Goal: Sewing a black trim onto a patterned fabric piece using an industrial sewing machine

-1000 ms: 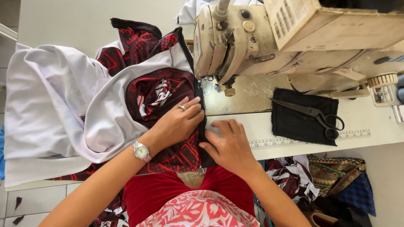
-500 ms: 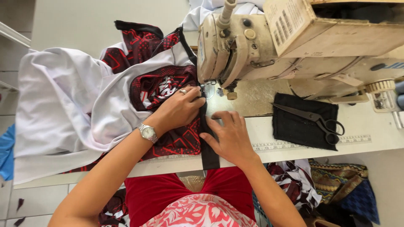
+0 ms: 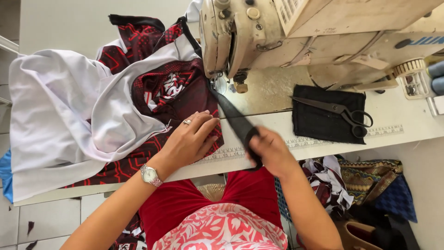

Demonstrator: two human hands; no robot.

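The black strip (image 3: 233, 121) runs taut from under the sewing machine (image 3: 240, 37) down to my right hand (image 3: 270, 150), whose fingers are clamped on its end at the table edge (image 3: 323, 143). My left hand (image 3: 189, 141) lies flat, fingers together, on the red jersey (image 3: 171, 92) just beside the strip; scissors (image 3: 340, 111) lie well apart to the right.

Right hand (image 3: 270, 150), earlier flat on the table just below the sewing machine (image 3: 259, 37), now off the cloth at the table edge, farther from the machine, closed on the black strip (image 3: 233, 121). Strip now taut, slanting from the machine's needle to that hand. Left hand (image 3: 189, 141) has slid slightly away from the machine.
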